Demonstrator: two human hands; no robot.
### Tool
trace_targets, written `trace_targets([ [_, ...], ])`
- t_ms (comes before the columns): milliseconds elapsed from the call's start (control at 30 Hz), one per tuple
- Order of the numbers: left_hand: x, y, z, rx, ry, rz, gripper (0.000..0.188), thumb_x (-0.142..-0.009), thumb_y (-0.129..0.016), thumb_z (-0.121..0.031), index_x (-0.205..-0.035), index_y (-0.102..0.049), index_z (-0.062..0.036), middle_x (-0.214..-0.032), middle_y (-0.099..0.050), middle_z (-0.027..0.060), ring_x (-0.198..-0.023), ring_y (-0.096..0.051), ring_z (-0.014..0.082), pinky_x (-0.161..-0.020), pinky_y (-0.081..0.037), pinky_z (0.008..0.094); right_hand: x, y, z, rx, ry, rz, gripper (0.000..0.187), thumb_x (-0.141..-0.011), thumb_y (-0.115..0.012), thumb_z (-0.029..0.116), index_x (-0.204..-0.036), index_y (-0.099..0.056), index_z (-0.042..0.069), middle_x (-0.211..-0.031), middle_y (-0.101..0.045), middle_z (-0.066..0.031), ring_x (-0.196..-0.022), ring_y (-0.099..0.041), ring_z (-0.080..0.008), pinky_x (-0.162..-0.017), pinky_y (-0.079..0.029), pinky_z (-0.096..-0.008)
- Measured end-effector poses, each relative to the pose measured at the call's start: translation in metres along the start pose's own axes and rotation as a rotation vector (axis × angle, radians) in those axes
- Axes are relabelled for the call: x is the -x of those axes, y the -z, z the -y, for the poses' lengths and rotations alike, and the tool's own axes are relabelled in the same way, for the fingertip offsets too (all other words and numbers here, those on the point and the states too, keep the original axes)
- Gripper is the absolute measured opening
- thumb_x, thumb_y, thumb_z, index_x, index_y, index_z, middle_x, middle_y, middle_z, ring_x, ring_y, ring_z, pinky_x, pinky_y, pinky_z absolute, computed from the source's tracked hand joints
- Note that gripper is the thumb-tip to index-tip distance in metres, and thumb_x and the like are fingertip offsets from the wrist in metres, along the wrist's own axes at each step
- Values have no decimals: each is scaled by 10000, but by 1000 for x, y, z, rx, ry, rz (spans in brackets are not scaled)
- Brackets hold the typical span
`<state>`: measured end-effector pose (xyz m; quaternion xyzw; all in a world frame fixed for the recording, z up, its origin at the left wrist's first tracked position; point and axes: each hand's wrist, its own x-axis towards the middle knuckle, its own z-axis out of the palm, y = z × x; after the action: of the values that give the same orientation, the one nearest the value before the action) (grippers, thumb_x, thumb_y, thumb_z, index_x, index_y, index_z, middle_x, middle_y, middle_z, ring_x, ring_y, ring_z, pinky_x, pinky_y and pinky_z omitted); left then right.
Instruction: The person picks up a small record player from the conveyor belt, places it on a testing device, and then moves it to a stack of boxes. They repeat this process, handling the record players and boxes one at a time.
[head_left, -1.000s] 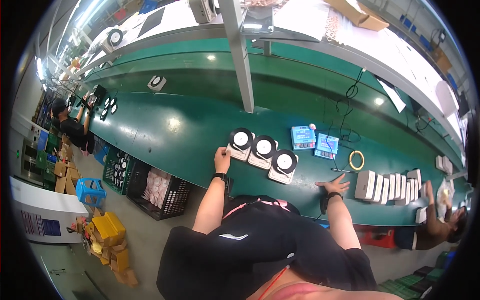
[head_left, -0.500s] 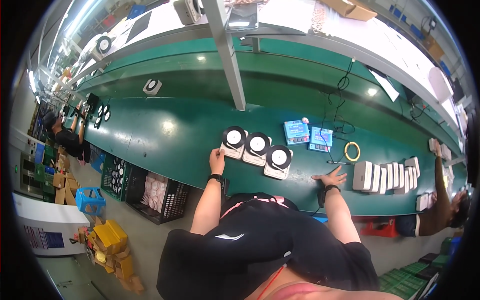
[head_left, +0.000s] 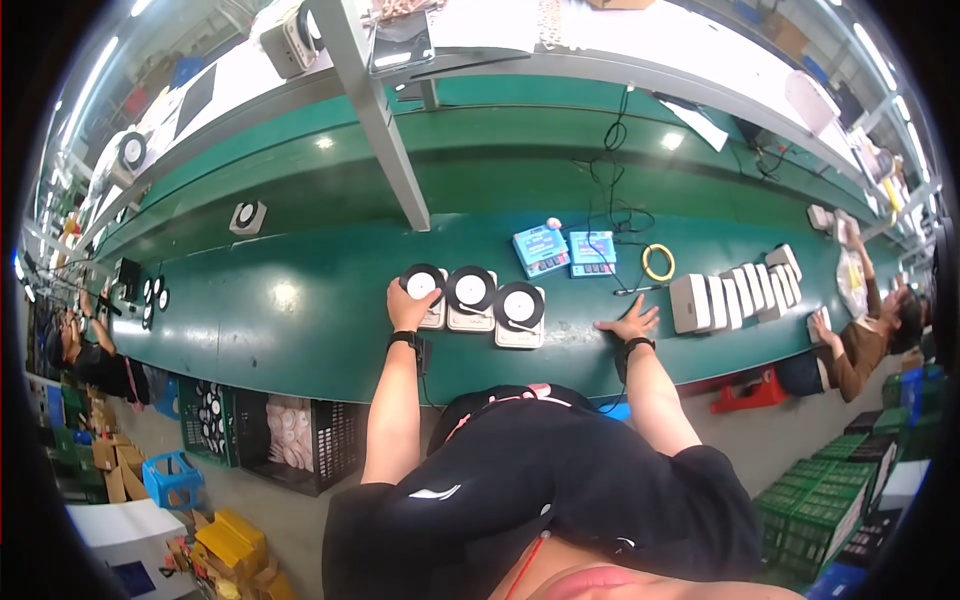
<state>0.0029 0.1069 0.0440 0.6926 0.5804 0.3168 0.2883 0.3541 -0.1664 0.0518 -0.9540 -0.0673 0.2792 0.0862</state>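
Note:
Three small white toy record players with black discs stand side by side on the green table before me: a left one, a middle one and a right one. My left hand is closed around the left record player, fingers at its left side and thumb over the disc, covering its front left part. My right hand lies on the tabletop with fingers spread, holding nothing, to the left of a row of white box-shaped units.
Behind the record players lie two blue electronic boxes with cables and a yellow ring. A grey post rises at the table's back. Another unit sits far left. Black crates stand below. Co-workers occupy both ends.
My left hand has moved from the left record player's side to over its front left part, closing on it. My right hand stays spread on the table. The head view has shifted.

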Motion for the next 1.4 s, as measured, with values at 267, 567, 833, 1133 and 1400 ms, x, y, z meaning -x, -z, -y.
trace_targets([
  [267,37,-7,-33,-43,0,127,761,-506,-835,-344,-1082,-485,9,-1054,-538,168,-1049,-485,337,-874,-416,395,1,4,-22,-404,226,70,1003,-625,-741,491,-1405,-216,142,-1467,-84,-168,-1362,-68,-286,-1063,-163,-481],
  [567,70,-22,13,672,220,440,420,-809,-638,-314,-1064,-509,-6,-992,-575,84,-895,-565,190,-758,-472,305,67,-58,-17,-1065,671,369,704,-824,-578,105,-1401,-181,32,-1409,-297,-131,-1293,-291,-197,-1048,-239,-303],
  [833,62,-6,17,749,325,540,308,-905,-508,-294,-1073,-522,-37,-977,-587,60,-840,-573,141,-667,-482,265,59,-64,-29,-1245,726,475,649,-818,-562,8,-1378,-234,9,-1357,-369,-102,-1235,-361,-171,-1024,-281,-289],
  [1133,65,-7,14,645,332,438,296,-895,-530,-280,-1060,-536,-34,-923,-599,69,-788,-590,134,-577,-491,239,63,-57,-33,-969,790,274,628,-797,-609,35,-1345,-305,-11,-1275,-451,-113,-1163,-434,-165,-978,-342,-284],
  [1400,64,-8,17,664,330,403,287,-896,-530,-254,-1072,-526,-27,-927,-597,70,-792,-595,136,-568,-493,231,75,-45,-27,-883,747,273,673,-737,-655,30,-1329,-336,15,-1273,-457,-122,-1170,-436,-194,-976,-344,-300],
])
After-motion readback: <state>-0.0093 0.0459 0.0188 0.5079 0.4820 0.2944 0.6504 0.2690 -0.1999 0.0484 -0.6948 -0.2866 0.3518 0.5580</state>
